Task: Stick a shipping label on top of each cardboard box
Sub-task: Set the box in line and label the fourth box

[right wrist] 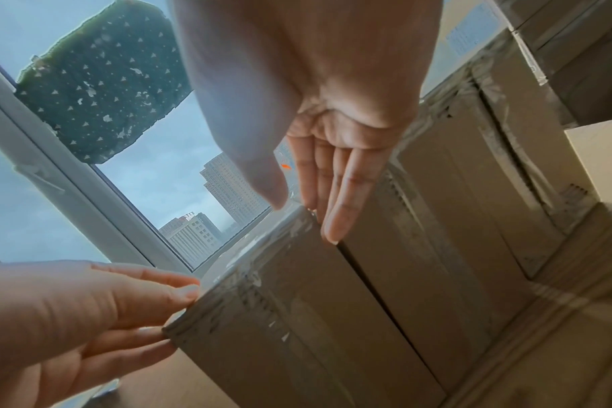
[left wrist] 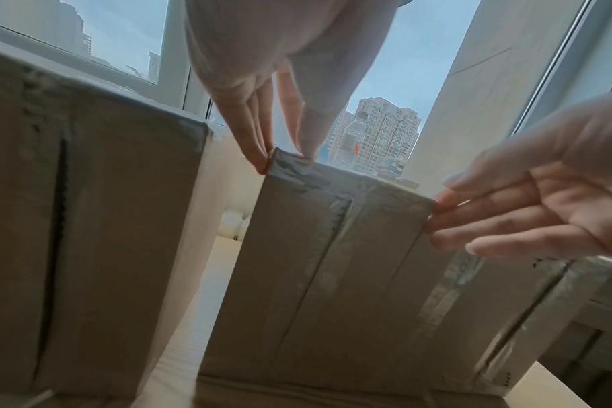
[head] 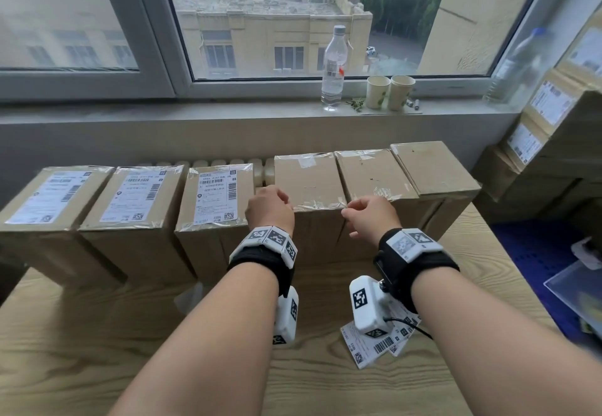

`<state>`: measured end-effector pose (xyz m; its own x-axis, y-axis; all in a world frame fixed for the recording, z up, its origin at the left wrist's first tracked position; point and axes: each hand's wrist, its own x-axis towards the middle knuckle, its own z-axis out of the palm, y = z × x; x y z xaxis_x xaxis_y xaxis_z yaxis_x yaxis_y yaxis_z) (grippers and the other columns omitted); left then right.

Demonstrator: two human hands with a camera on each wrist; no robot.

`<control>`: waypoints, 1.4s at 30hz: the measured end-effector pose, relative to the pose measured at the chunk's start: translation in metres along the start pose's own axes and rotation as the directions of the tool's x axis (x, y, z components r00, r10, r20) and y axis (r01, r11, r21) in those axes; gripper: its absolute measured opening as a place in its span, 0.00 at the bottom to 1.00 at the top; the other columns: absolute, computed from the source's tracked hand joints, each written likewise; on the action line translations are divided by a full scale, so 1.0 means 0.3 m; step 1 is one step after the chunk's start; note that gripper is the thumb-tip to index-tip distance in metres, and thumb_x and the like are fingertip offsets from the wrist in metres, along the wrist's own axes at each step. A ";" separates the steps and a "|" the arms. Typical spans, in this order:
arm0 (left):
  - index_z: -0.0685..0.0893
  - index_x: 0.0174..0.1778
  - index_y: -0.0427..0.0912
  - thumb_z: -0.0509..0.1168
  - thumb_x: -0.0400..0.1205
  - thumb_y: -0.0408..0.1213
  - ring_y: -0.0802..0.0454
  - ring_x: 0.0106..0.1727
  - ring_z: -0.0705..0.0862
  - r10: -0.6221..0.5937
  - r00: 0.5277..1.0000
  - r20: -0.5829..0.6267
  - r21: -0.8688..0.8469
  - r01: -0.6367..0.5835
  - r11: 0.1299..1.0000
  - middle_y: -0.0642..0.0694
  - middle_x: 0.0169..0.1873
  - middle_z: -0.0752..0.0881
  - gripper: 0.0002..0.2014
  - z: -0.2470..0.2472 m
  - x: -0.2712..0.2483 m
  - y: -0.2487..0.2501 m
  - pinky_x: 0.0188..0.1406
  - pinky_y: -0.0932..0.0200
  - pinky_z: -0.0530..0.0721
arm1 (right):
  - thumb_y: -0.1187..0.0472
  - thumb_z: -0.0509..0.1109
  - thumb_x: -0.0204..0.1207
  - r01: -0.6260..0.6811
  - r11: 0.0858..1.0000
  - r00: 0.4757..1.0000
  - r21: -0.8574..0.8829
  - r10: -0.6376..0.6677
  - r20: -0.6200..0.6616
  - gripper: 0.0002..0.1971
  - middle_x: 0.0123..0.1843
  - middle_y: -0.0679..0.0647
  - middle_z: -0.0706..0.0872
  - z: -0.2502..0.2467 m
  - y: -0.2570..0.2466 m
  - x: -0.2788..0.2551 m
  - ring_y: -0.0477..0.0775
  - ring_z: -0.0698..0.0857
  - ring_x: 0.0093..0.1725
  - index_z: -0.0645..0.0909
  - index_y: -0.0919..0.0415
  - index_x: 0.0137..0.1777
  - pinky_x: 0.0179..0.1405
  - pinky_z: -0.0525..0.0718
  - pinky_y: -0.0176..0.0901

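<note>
Your left hand (head: 269,208) reaches to the near left top corner of the fourth cardboard box (head: 309,181) in the middle of the head view. Its fingers (left wrist: 254,132) are straight along the box side and the thumb lies on the top edge. Your right hand (head: 371,215) touches the near right corner with nearly straight fingers (right wrist: 336,193); neither hand holds anything. The box top has no label. Loose shipping labels (head: 379,342) lie on the wooden table (head: 97,334), lower centre, under your right wrist.
</note>
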<state>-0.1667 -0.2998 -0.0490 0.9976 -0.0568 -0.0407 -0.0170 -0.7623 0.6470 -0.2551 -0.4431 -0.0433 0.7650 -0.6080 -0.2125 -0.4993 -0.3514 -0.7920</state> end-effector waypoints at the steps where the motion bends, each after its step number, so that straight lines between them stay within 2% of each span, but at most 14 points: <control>1: 0.88 0.49 0.48 0.70 0.79 0.37 0.47 0.55 0.85 -0.005 1.000 -0.004 0.000 0.005 1.000 0.48 0.52 0.88 0.05 -0.004 -0.008 -0.002 0.47 0.61 0.77 | 0.62 0.71 0.76 -0.010 1.000 1.000 0.012 0.010 -0.003 0.07 0.41 0.56 0.89 -0.001 0.001 -0.003 0.58 0.92 0.43 0.81 0.53 0.36 0.50 0.91 0.54; 5: 0.88 0.46 0.46 0.73 0.76 0.40 0.48 0.52 0.86 -0.010 1.000 -0.017 -0.019 0.009 1.000 0.47 0.47 0.89 0.05 -0.015 -0.038 -0.010 0.44 0.62 0.75 | 0.58 0.74 0.71 -0.031 0.999 0.999 -0.007 0.031 -0.036 0.11 0.34 0.55 0.91 -0.003 0.009 -0.013 0.57 0.92 0.41 0.83 0.57 0.28 0.52 0.90 0.54; 9: 0.87 0.41 0.44 0.74 0.75 0.43 0.49 0.46 0.84 -0.013 0.999 -0.030 -0.012 0.013 1.000 0.47 0.42 0.88 0.06 -0.034 -0.076 -0.023 0.43 0.62 0.76 | 0.56 0.74 0.69 -0.043 0.999 0.996 -0.019 0.041 -0.074 0.11 0.34 0.56 0.91 -0.010 0.013 -0.036 0.57 0.91 0.43 0.85 0.59 0.27 0.52 0.89 0.54; 15: 0.87 0.42 0.44 0.74 0.74 0.48 0.52 0.41 0.76 -0.031 0.999 -0.043 0.037 0.033 0.999 0.49 0.36 0.82 0.11 -0.065 -0.136 -0.055 0.41 0.62 0.73 | 0.59 0.73 0.72 -0.065 0.998 0.996 0.000 0.065 -0.058 0.10 0.31 0.54 0.90 -0.027 0.027 -0.107 0.51 0.92 0.31 0.85 0.61 0.30 0.45 0.91 0.47; 19: 0.88 0.41 0.44 0.74 0.72 0.46 0.51 0.43 0.80 -0.044 0.999 -0.031 0.038 0.046 0.998 0.48 0.37 0.83 0.09 -0.073 -0.172 -0.069 0.41 0.62 0.74 | 0.61 0.73 0.72 -0.086 0.996 0.996 0.010 0.086 -0.038 0.08 0.33 0.56 0.91 -0.036 0.045 -0.142 0.50 0.91 0.29 0.87 0.65 0.35 0.37 0.91 0.42; 23: 0.84 0.39 0.48 0.70 0.75 0.44 0.49 0.46 0.81 -0.048 0.998 -0.048 0.013 0.048 0.999 0.49 0.43 0.85 0.05 -0.057 -0.216 -0.084 0.42 0.60 0.75 | 0.64 0.72 0.71 -0.098 0.995 0.994 0.026 0.099 -0.036 0.06 0.32 0.57 0.90 -0.040 0.072 -0.169 0.51 0.91 0.29 0.87 0.65 0.35 0.33 0.91 0.42; 26: 0.83 0.45 0.45 0.64 0.80 0.41 0.48 0.44 0.78 -0.147 0.982 -0.122 -0.125 0.132 0.983 0.48 0.43 0.83 0.05 -0.046 -0.244 -0.103 0.42 0.58 0.74 | 0.63 0.69 0.72 -0.122 0.992 0.991 0.008 0.122 -0.052 0.08 0.30 0.55 0.90 -0.052 0.125 -0.184 0.50 0.90 0.28 0.87 0.63 0.35 0.35 0.91 0.43; 30: 0.83 0.46 0.40 0.58 0.80 0.41 0.42 0.42 0.77 -0.342 0.930 -0.135 -0.310 0.288 0.906 0.45 0.40 0.81 0.11 -0.019 -0.283 -0.160 0.40 0.57 0.70 | 0.63 0.67 0.69 -0.194 0.981 0.979 -0.030 0.191 -0.068 0.09 0.27 0.53 0.90 -0.062 0.236 -0.191 0.52 0.91 0.29 0.87 0.60 0.30 0.39 0.91 0.46; 33: 0.84 0.44 0.36 0.58 0.79 0.39 0.40 0.42 0.78 -0.454 0.891 0.016 -0.313 0.435 0.844 0.41 0.41 0.83 0.12 0.035 -0.314 -0.207 0.40 0.57 0.72 | 0.62 0.68 0.66 -0.244 0.969 0.969 -0.041 0.242 -0.048 0.10 0.27 0.54 0.90 -0.056 0.323 -0.190 0.58 0.92 0.34 0.86 0.59 0.26 0.42 0.92 0.54; 35: 0.85 0.46 0.33 0.62 0.72 0.41 0.40 0.40 0.84 -0.492 0.852 0.177 -0.241 0.523 0.818 0.42 0.41 0.88 0.15 0.108 -0.329 -0.236 0.41 0.56 0.81 | 0.60 0.70 0.64 -0.263 0.963 0.964 -0.054 0.260 -0.045 0.08 0.31 0.54 0.91 -0.048 0.385 -0.185 0.60 0.92 0.39 0.85 0.56 0.25 0.46 0.91 0.56; 37: 0.90 0.46 0.34 0.64 0.62 0.40 0.41 0.38 0.90 -0.487 0.827 0.280 -0.117 0.533 0.838 0.41 0.37 0.91 0.20 0.209 -0.326 -0.276 0.44 0.51 0.90 | 0.58 0.70 0.64 -0.266 0.961 0.964 -0.076 0.265 -0.021 0.06 0.35 0.54 0.92 -0.038 0.437 -0.178 0.60 0.92 0.43 0.85 0.54 0.28 0.48 0.91 0.56; 38: 0.91 0.45 0.35 0.66 0.61 0.39 0.42 0.39 0.91 -0.468 0.821 0.327 -0.040 0.506 0.861 0.40 0.38 0.92 0.19 0.270 -0.315 -0.302 0.46 0.48 0.91 | 0.58 0.70 0.64 -0.268 0.960 0.963 -0.083 0.269 -0.005 0.06 0.36 0.54 0.92 -0.033 0.464 -0.173 0.59 0.92 0.43 0.85 0.54 0.29 0.48 0.91 0.56; 40: 0.90 0.51 0.33 0.71 0.68 0.37 0.40 0.51 0.90 -0.405 0.798 0.447 0.077 0.417 0.906 0.38 0.49 0.91 0.17 0.306 -0.355 -0.273 0.55 0.48 0.89 | 0.59 0.70 0.65 -0.273 0.956 0.960 -0.109 0.279 0.035 0.05 0.36 0.55 0.92 -0.022 0.502 -0.168 0.59 0.92 0.41 0.85 0.55 0.29 0.47 0.91 0.55; 42: 0.85 0.63 0.31 0.65 0.81 0.37 0.40 0.63 0.85 -0.343 0.754 0.559 0.126 0.332 0.935 0.37 0.57 0.87 0.18 0.333 -0.394 -0.247 0.64 0.51 0.82 | 0.60 0.71 0.66 -0.283 0.950 0.953 -0.131 0.294 0.077 0.05 0.34 0.56 0.92 -0.003 0.541 -0.158 0.59 0.92 0.38 0.85 0.56 0.30 0.44 0.92 0.57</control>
<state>-0.2902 -0.3010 -0.1680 0.7205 -0.1417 -0.6788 0.3068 -0.8128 0.4952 -0.3729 -0.4720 -0.1612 0.6132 -0.6275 -0.4799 -0.7443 -0.2554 -0.6171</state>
